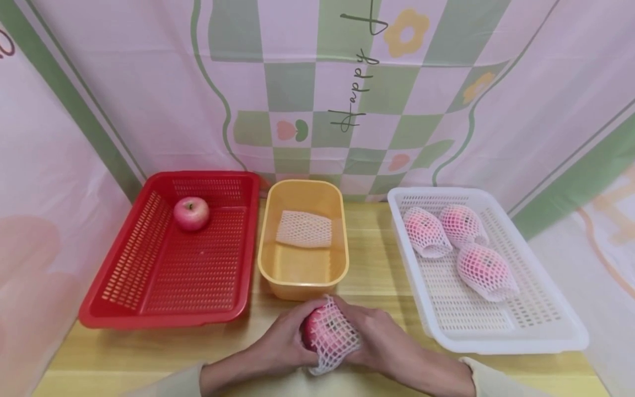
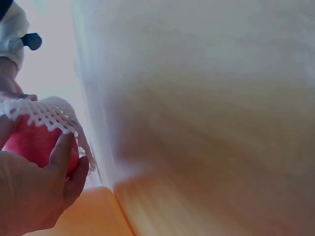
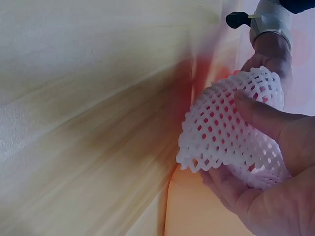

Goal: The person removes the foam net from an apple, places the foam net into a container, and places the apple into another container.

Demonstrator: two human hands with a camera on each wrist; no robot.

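Between both hands, near the table's front edge, is a red apple [image 1: 310, 330] partly covered by a white foam net sleeve [image 1: 335, 337]. My left hand [image 1: 284, 337] grips the apple from the left, where its red skin shows bare in the left wrist view [image 2: 34, 140]. From the other side my right hand [image 1: 379, 341] holds the netted part, its thumb lying on the foam mesh [image 3: 224, 125] in the right wrist view. The net's lower edge hangs loose below the apple. Some fingertips are hidden behind the fruit.
A red basket [image 1: 163, 318] at left holds one bare apple [image 1: 191, 214]. Behind the hands stands a yellow bin [image 1: 303, 286] with a flat foam net [image 1: 304, 229] inside. At right, a white basket [image 1: 506, 345] contains three netted apples [image 1: 487, 271].
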